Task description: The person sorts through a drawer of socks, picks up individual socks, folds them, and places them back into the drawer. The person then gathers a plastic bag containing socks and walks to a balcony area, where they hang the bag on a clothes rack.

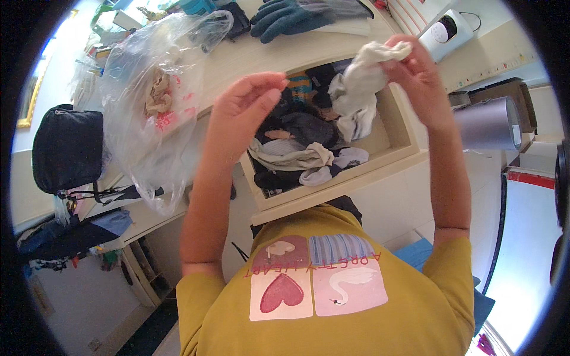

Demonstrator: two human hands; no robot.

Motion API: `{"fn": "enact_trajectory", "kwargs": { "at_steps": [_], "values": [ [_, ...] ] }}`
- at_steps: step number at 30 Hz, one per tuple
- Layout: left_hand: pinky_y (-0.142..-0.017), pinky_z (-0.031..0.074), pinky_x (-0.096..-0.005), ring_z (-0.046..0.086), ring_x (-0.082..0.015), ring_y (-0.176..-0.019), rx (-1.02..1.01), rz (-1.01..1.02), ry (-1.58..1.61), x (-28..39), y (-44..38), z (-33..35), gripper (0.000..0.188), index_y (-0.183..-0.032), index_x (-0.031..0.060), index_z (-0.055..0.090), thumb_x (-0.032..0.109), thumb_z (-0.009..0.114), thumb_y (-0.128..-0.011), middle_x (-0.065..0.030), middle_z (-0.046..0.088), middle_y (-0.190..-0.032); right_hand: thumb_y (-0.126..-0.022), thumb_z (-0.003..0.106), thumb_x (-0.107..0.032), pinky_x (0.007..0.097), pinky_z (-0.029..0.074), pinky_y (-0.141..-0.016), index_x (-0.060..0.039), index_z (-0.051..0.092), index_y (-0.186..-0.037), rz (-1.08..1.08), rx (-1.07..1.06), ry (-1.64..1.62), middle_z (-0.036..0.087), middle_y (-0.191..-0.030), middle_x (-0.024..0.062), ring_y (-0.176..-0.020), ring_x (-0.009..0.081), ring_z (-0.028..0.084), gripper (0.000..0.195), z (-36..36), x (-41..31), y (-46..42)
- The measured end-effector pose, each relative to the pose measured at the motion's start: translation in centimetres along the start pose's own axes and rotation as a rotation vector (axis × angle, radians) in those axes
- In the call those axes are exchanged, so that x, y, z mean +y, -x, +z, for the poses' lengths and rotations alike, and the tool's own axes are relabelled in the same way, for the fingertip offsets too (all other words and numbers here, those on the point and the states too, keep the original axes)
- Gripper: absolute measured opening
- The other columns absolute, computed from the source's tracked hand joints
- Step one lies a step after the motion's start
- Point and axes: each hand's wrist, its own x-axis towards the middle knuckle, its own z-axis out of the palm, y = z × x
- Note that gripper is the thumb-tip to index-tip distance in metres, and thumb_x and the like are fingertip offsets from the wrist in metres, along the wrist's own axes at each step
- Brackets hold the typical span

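An open wooden drawer [334, 191] in front of me holds a jumble of socks, among them a dark grey sock [307, 127], a cream sock [289, 160] and a white sock with a dark mark [352, 156]. My right hand [414, 73] pinches the cuff of a white sock [358, 86], which hangs over the drawer's right part. Over the drawer's left edge is my left hand [245, 107], empty, its thumb and fingers curved and apart. A clear plastic bag [133, 98] with red print lies to its left, with a beige knitted item [159, 93] at it.
Dark gloves [289, 20] lie on the tabletop [240, 60] behind the drawer. A black bag [67, 149] is at the far left. At the right are a white device [447, 33] and a grey cylinder [487, 123].
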Motion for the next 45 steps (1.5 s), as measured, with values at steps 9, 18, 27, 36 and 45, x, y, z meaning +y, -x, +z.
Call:
{"fn": "enact_trajectory", "kwargs": {
  "at_steps": [9, 18, 27, 36, 45],
  "values": [
    [-0.074, 0.045, -0.0219, 0.056, -0.0091, -0.08, 0.089, -0.041, 0.069, -3.3, -1.0, 3.2, 0.029, -0.11, 0.0011, 0.054, 0.0, 0.059, -0.081, -0.0035, 0.059, -0.09, -0.089, 0.053, -0.018, 0.0217, 0.046, -0.066, -0.0068, 0.053, -0.107, 0.198, -0.04, -0.367, 0.056, -0.092, -0.0003, -0.08, 0.0073, 0.053, 0.021, 5.3, 0.9, -1.5],
    [-0.07, 0.048, -0.0205, 0.058, -0.01, -0.078, 0.201, 0.159, -0.071, -1.7, -0.3, 3.4, 0.019, -0.099, -0.0014, 0.057, -0.005, 0.057, -0.081, -0.0038, 0.053, -0.093, -0.085, 0.056, -0.026, 0.0242, 0.042, -0.07, -0.0009, 0.058, -0.095, 0.189, -0.069, -0.23, 0.053, -0.09, 0.0047, -0.081, 0.0106, 0.05, 0.027, 6.6, -1.2, 0.0],
    [-0.079, 0.045, -0.0252, 0.052, -0.0156, -0.096, 0.188, 0.22, 0.032, -1.6, 1.1, 4.1, 0.033, -0.101, 0.0014, 0.056, 0.005, 0.071, -0.072, -0.0084, 0.045, -0.107, -0.081, 0.06, -0.012, 0.0297, 0.044, -0.073, 0.0005, 0.061, -0.087, -0.132, 0.065, 0.164, 0.057, -0.09, 0.0111, -0.083, 0.022, 0.055, 0.014, 9.9, 0.7, 1.7],
    [-0.069, 0.044, -0.0227, 0.053, -0.0098, -0.077, 0.138, 0.067, -0.125, -3.9, 2.1, 3.2, 0.022, -0.107, 0.0044, 0.06, 0.011, 0.056, -0.087, -0.0028, 0.057, -0.087, -0.088, 0.048, -0.012, 0.0292, 0.045, -0.075, -0.0006, 0.057, -0.095, 0.178, 0.13, -0.167, 0.059, -0.095, 0.0077, -0.081, 0.0179, 0.057, 0.017, 10.5, 2.3, 3.0],
    [-0.076, 0.049, -0.0305, 0.06, -0.0161, -0.085, 0.134, -0.401, 0.892, -4.9, 1.5, 2.1, 0.023, -0.103, 0.0019, 0.056, 0.02, 0.046, -0.092, -0.0083, 0.061, -0.097, -0.085, 0.048, -0.016, 0.0283, 0.047, -0.072, -0.0074, 0.048, -0.094, 0.438, 0.011, -1.374, 0.055, -0.092, 0.0054, -0.084, 0.0138, 0.055, 0.012, 10.8, 3.1, 2.7]
  ]
}}
